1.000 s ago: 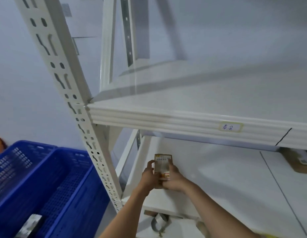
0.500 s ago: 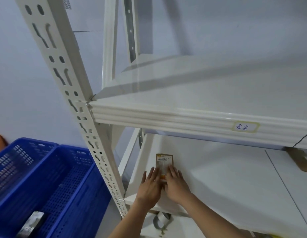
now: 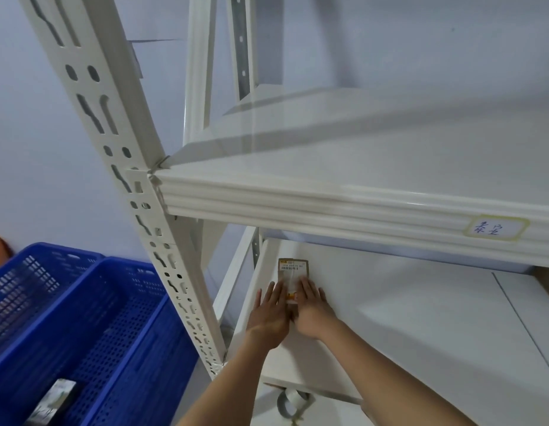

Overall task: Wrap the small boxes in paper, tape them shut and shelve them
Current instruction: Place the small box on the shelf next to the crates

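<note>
The wrapped box lies flat on the lower shelf; both hands, left and right, seemingly press it with straight, spread fingers.

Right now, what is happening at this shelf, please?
A person is placing a small wrapped box on the lower shelf of a white rack. Both hands lie flat, fingers straight: the left hand and the right hand press on the box's near end, so neither has a grip around it. Blue crates stand to the left, with another package inside.
</note>
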`<state>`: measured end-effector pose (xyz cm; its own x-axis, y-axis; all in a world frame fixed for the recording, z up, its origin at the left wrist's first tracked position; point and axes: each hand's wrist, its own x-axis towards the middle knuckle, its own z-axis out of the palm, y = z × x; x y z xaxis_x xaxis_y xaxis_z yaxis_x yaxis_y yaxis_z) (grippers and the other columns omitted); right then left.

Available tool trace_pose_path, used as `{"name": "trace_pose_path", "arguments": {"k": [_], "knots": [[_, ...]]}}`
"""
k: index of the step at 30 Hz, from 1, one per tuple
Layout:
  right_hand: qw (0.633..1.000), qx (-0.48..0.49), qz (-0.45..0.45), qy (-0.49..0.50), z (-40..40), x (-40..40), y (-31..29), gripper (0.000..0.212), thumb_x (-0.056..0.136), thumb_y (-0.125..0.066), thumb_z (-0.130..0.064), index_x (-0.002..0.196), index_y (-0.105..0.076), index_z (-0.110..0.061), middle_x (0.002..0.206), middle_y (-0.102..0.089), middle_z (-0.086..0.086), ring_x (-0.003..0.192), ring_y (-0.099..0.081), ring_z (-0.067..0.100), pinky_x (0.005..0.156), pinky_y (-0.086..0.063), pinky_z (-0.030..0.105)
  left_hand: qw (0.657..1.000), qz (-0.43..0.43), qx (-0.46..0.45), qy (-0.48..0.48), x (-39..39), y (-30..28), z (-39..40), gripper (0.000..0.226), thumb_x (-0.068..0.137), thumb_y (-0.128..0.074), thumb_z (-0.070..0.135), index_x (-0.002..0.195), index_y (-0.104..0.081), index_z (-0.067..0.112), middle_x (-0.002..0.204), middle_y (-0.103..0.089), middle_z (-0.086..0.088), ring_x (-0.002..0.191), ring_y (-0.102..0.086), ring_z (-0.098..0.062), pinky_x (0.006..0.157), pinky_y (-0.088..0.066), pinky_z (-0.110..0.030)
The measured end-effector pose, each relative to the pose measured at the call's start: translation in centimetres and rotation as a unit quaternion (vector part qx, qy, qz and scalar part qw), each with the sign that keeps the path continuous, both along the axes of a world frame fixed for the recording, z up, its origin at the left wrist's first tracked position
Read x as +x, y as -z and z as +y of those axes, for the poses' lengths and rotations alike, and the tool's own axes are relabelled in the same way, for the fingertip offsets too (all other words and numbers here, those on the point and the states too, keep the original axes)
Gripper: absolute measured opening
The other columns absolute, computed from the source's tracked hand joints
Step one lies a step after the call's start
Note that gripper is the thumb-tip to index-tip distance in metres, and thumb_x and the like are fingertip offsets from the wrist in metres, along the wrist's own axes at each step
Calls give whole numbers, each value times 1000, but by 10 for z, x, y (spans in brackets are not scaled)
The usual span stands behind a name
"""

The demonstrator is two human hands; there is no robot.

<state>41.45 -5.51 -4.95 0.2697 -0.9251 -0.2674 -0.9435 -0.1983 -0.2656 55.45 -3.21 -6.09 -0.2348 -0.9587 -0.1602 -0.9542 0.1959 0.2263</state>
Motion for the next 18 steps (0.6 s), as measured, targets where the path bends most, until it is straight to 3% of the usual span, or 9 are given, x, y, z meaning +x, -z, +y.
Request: {"name": "trace_pose_path", "arguments": {"k": [7,12,18], "knots": [[1000,2,-4,-8,-52,16,0,81,103,-42,-37,159,8,-7,167,14,8,154,13,22,125,3,42,996,-78,-44,-9,13,-1,-47,66,103,-30,17,159,6,10,168,9,-5,154,10,-22,124,6,-49],[1000,0,-10,-16,-84,30,-4,80,103,-41,-36,159,7,-5,167,10,12,155,10,26,125,-1,44,994,-99,-39,-20,18,-2,-80,69,102,-32,15,158,8,7,167,9,-7,154,12,-24,125,4,-45],[1000,9,10,-1,-116,48,-3,80,103,-41,-31,158,10,-4,167,14,12,154,13,25,126,-5,43,997,-52,-32,-50,22,2,-111,72,102,-38,15,158,6,6,168,8,-6,155,5,-20,126,-2,-37]]}}
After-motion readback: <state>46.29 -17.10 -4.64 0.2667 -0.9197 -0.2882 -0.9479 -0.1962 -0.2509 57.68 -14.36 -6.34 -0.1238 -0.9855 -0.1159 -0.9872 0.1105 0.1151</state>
